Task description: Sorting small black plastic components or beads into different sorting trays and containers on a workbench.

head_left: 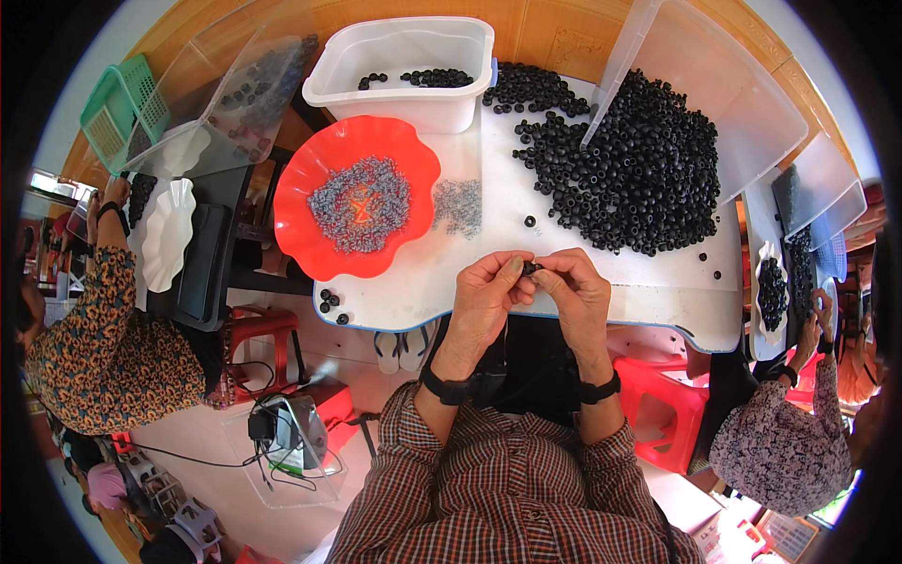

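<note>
My left hand (485, 293) and my right hand (575, 293) meet at the near edge of the white table (658, 282), and their fingertips pinch one small black ring (529, 268) between them. A big heap of the same black rings (629, 169) lies on the table just beyond my right hand. Beyond my left hand stands a red wavy-rimmed dish (310, 235) that holds several small grey parts (362, 202); more grey parts (458, 207) lie loose beside it.
A white tub (404, 89) with a few black rings stands at the back. Clear plastic bins (742, 103) lean at the right and left. One person in a patterned sleeve (103, 348) works at the left, another (785, 442) at the right. Red stools (658, 404) stand below the table.
</note>
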Available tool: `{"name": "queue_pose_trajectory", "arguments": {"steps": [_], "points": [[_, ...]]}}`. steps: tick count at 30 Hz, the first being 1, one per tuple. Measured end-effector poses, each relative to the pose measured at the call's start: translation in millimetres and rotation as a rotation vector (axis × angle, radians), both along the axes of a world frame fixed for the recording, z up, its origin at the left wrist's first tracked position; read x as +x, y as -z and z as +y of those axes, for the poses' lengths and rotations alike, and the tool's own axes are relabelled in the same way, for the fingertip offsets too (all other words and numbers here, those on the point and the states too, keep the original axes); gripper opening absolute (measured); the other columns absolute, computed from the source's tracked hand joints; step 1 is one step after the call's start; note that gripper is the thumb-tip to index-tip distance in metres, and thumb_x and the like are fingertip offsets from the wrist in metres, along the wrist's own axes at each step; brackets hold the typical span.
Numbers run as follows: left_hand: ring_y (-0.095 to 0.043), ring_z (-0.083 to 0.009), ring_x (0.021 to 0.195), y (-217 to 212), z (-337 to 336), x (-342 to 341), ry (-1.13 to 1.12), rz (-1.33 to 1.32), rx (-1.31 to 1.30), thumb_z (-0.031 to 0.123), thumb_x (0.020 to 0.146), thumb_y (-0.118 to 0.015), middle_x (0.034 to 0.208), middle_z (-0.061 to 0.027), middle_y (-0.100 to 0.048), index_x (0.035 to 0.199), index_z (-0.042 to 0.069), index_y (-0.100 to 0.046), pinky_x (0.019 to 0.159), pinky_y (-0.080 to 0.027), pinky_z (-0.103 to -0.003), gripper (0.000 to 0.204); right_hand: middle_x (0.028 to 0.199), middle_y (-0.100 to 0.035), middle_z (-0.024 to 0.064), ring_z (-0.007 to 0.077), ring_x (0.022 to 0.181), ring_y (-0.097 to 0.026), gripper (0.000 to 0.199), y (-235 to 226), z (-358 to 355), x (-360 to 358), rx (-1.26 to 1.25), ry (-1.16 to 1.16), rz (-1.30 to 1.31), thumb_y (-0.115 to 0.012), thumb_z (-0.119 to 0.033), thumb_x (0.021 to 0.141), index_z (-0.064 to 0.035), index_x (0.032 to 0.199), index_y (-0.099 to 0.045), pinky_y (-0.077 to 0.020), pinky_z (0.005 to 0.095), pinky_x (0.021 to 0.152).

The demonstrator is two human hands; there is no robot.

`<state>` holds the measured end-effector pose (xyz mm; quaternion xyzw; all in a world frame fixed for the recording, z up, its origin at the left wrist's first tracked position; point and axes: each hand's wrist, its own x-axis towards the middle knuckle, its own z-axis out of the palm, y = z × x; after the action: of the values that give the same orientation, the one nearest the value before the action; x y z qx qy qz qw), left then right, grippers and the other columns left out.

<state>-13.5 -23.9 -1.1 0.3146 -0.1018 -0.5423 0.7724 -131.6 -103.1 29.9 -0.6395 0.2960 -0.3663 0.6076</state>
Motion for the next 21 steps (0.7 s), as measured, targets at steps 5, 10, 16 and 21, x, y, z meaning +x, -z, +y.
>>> {"name": "queue_pose_trajectory", "arguments": {"steps": [5, 10, 16, 21], "points": [[-0.062, -0.0117, 0.070, 0.4, -0.6, -1.2, 0.004, -0.014, 0.008, 0.011, 0.098, -0.056, 0.084, -0.0068, -0.066, 0.109, -0.003, -0.064, 0.063, -0.054, -0.025, 0.020, 0.097, -0.060, 0.0041, 0.0126, 0.087, -0.062, 0.013, -0.8, 0.4, -0.5, 0.008, 0.003, 0.007, -0.065, 0.005, 0.085, 0.0011, 0.097, -0.068, -0.0503, 0.0252, 0.079], [-0.062, -0.0116, 0.071, 0.7, 0.0, -1.7, 0.006, -0.033, 0.002, 0.012, 0.099, -0.056, 0.085, -0.0061, -0.065, 0.110, -0.003, -0.064, 0.064, -0.054, -0.025, 0.020, 0.096, -0.060, 0.0042, 0.0126, 0.087, -0.062, 0.013, 0.1, 0.4, -0.6, 0.005, -0.001, 0.011, -0.065, 0.005, 0.085, 0.0010, 0.097, -0.068, -0.0503, 0.0252, 0.078], [-0.061, -0.0108, 0.070, 0.7, -0.4, -3.9, -0.005, -0.065, 0.003, 0.013, 0.099, -0.055, 0.084, -0.0055, -0.065, 0.109, -0.002, -0.064, 0.064, -0.054, -0.025, 0.020, 0.094, -0.061, 0.0047, 0.0120, 0.084, -0.062, 0.013, 0.0, -0.3, -1.8, -0.079, 0.010, 0.061, -0.066, 0.005, 0.084, 0.0007, 0.097, -0.067, -0.0504, 0.0245, 0.075], [-0.062, -0.0105, 0.069, -3.3, -0.2, -7.3, -0.042, -0.111, 0.058, 0.013, 0.098, -0.057, 0.084, -0.0055, -0.065, 0.109, -0.002, -0.064, 0.064, -0.055, -0.024, 0.020, 0.091, -0.060, 0.0061, 0.0129, 0.078, -0.063, 0.012, -6.0, 0.9, -0.1, -0.258, 0.025, 0.124, -0.066, 0.007, 0.084, 0.0002, 0.094, -0.066, -0.0519, 0.0247, 0.068]]}}
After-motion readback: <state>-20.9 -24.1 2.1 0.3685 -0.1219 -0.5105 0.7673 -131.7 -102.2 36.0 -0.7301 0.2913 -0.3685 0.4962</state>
